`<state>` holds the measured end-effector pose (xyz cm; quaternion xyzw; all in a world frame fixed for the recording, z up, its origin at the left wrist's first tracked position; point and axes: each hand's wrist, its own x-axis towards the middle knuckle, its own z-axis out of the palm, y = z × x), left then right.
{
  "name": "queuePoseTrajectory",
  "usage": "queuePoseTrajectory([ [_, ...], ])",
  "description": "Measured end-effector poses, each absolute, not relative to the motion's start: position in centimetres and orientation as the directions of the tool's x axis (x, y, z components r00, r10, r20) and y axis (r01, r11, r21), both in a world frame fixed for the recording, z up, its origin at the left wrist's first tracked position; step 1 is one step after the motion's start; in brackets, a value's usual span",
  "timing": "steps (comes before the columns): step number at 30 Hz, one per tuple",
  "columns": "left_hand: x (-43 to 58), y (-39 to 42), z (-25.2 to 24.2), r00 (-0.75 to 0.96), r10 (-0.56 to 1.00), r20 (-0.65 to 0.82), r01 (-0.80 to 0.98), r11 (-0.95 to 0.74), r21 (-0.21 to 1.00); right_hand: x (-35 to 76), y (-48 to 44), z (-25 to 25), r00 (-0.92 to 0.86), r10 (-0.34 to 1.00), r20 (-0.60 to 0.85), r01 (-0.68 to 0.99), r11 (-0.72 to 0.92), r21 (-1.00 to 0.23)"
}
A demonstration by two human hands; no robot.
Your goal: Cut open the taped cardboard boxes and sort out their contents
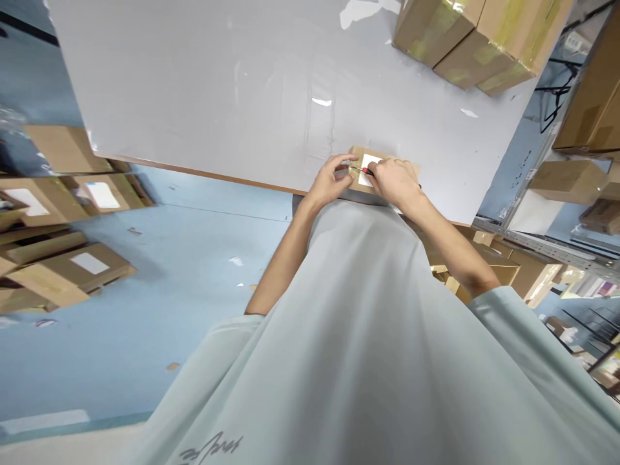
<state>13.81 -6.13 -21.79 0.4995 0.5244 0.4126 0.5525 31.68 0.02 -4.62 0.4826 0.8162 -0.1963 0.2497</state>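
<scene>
A small brown cardboard box (364,155) with a white label lies at the near edge of the grey table (217,90). My left hand (330,181) rests on the box's left side, fingers curled against it. My right hand (397,182) is closed around a thin tool with a red part (367,170), its tip over the box's top near the label. Both forearms reach forward from my pale green shirt.
Large taped cardboard boxes (477,39) sit on the table's far right. Stacks of labelled cartons (58,213) stand on the blue floor at left. Metal shelving with boxes (576,181) runs along the right, and more cartons (489,265) lie under the table edge.
</scene>
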Motion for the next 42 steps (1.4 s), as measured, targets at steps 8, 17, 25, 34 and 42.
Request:
queuePoseTrajectory([
  [8, 13.7, -6.1, -22.2, 0.111, 0.974, -0.198, 0.043, 0.194, 0.98, 30.5, 0.9, -6.6, -0.446, 0.692, -0.567, 0.881, 0.451, -0.144],
  [17, 13.9, -6.4, -22.7, 0.065, 0.974, -0.219, 0.065, 0.214, 0.975, 35.0, 0.5, -9.1, -0.45, 0.761, -0.467, 0.892, 0.405, -0.199],
  [25, 15.2, -6.3, -23.0, 0.113, 0.966, -0.233, 0.07, 0.226, 0.972, 40.4, -1.2, -5.3, -0.231, 0.737, -0.635, 0.926, 0.366, 0.088],
  [34, 16.9, -4.6, -21.4, 0.034, 0.985, -0.17, 0.212, 0.159, 0.964, 39.9, -1.0, -4.7, -0.251, 0.663, -0.705, 0.917, 0.397, 0.046],
  [42, 13.0, -2.9, -19.4, -0.183, 0.971, -0.153, 0.469, 0.223, 0.855, 33.8, -0.8, -6.4, -0.392, 0.677, -0.622, 0.902, 0.417, -0.115],
])
